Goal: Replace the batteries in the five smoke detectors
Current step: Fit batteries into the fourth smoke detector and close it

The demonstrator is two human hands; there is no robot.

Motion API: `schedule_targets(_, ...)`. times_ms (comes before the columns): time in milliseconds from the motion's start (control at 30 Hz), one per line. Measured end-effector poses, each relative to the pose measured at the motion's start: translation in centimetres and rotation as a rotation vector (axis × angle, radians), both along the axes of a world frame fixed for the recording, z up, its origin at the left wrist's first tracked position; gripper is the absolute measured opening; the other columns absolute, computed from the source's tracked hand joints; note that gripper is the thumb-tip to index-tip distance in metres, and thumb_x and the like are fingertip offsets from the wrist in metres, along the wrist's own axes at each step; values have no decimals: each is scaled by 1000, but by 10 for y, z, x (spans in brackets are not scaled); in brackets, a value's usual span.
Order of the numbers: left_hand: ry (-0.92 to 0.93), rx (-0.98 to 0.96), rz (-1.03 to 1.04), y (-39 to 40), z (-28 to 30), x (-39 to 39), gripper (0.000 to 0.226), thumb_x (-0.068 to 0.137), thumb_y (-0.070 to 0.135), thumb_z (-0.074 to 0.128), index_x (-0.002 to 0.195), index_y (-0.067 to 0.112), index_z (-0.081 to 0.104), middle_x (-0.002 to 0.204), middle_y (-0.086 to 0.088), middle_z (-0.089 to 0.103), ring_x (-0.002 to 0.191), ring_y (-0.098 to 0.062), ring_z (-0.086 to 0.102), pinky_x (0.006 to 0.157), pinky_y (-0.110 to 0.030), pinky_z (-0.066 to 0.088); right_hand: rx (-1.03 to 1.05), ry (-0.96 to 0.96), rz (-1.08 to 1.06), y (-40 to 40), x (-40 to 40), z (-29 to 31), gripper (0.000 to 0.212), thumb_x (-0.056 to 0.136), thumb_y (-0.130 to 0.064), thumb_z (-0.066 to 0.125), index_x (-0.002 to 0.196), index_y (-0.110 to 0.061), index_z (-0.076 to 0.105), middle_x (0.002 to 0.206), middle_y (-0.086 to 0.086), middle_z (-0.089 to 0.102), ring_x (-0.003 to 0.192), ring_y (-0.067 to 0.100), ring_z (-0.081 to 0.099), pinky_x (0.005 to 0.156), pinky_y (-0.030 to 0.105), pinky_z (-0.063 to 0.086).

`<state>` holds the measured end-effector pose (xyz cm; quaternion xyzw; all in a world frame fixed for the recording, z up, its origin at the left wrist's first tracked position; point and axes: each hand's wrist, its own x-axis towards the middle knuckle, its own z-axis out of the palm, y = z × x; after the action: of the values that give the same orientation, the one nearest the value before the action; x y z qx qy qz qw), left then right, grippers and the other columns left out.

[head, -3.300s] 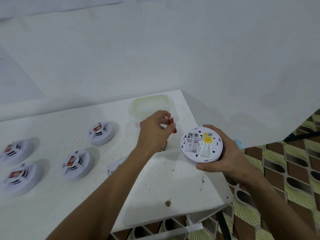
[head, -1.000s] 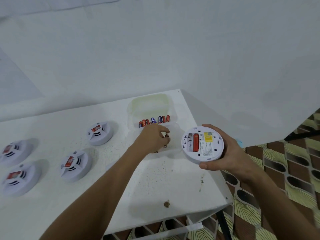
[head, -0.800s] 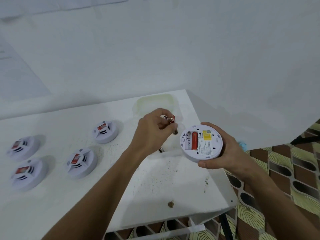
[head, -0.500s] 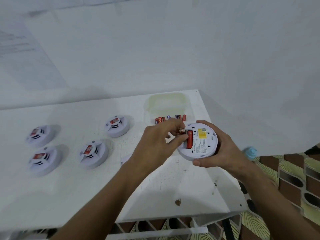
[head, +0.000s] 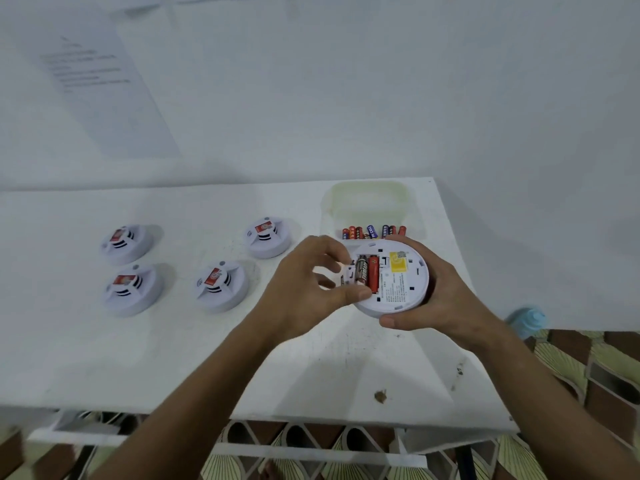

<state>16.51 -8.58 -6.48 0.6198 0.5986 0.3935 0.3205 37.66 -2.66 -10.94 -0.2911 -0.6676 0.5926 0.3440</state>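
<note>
The round white plastic smoke detector (head: 391,275) is gripped back-up in the right hand (head: 440,296) above the white table (head: 173,358). The dark cylindrical battery (head: 361,270), pinched by the left hand (head: 308,282), should be pressed flat beside the red battery (head: 373,273), polarity checked, until fully seated. Half a second earlier it was only arriving; the clear plastic battery box (head: 372,206) lies behind.

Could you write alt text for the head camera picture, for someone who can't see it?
A person's right hand holds an upturned smoke detector while the left hand presses a dark battery in beside a red battery. Four more detectors sit on the white table, near a container of spare batteries.
</note>
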Motion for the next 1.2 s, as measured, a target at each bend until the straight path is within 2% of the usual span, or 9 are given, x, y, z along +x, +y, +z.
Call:
schedule_targets(133, -191, -345, -3, -4, 11, -14, 68, 67, 29, 87, 123, 35, 49, 107, 7, 66, 86, -10, 71, 63, -20, 57, 5, -18, 50, -3, -11, 2, 94, 52, -1, 89, 135, -25, 51, 123, -4, 66, 117, 19, 61, 81, 31, 59)
schedule_targets(200, -295, -383, -2, -10, 12, -18, 75, 69, 21, 86, 132, 33, 46, 103, 0, 71, 86, -12, 73, 64, -24, 58, 6, -19, 67, -3, -16, 2, 93, 52, 0, 89, 134, -26, 52, 123, -5, 66, 117, 19, 62, 80, 31, 59)
schedule_targets(467, -512, -418, 61, -19, 4, -28, 67, 72, 1, 80, 128, 24, 51, 95, -8, 73, 91, -27, 72, 76, -38, 61, 59, -70, 111, -4, -30, 4, 98, 50, -6, 92, 137, -23, 51, 125, -6, 66, 119, 16, 60, 86, 29, 58)
schedule_targets(600, -515, -394, 87, -21, -2, -30, 59, 76, 7, 80, 125, 22, 52, 100, -9, 73, 92, -26, 73, 76, -37, 60, 65, -90, 110, -3, -34, 3, 100, 50, -8, 92, 138, -24, 50, 125, -8, 65, 119, 15, 60, 88, 30, 58)
schedule_targets(733, -376, -385, 155, -16, -13, -38, 35, 87, 35, 68, 118, 20, 60, 99, -4, 74, 82, -18, 73, 71, -33, 61, 45, -105, 97, -4, -27, 0, 98, 50, -8, 92, 136, -27, 51, 124, -10, 66, 118, 13, 61, 86, 30, 58)
schedule_targets(833, 133, -313, 249, -11, -39, -59, 48, 82, 50, 69, 122, 26, 59, 106, 3, 69, 84, -12, 68, 75, -31, 58, 22, -100, 64, -6, -15, 1, 95, 49, -7, 90, 133, -30, 52, 121, -13, 66, 115, 9, 62, 77, 26, 59)
schedule_targets(933, 522, -385, 126, -9, -63, -72, 74, 76, 54, 74, 138, 26, 47, 133, 1, 51, 109, -18, 57, 90, -32, 51, 5, -96, 44, -7, -6, 2, 96, 46, -11, 93, 131, -31, 54, 121, -11, 66, 114, 11, 62, 70, 29, 60)
schedule_targets(1000, 619, -413, 46, -7, -72, -73, 80, 74, 52, 76, 140, 21, 44, 133, -2, 46, 114, -21, 52, 93, -32, 48, 3, -105, 36, -8, -3, 2, 97, 44, -20, 93, 132, -32, 53, 122, -10, 66, 115, 11, 62, 73, 31, 60)
schedule_targets(1200, 630, -406, 29, -3, -83, -78, 57, 74, 49, 77, 112, 11, 58, 108, -5, 52, 99, -21, 50, 80, -32, 45, 7, -117, 45, -11, -7, 0, 95, 45, -18, 93, 130, -33, 54, 123, -8, 66, 116, 11, 61, 79, 27, 59)
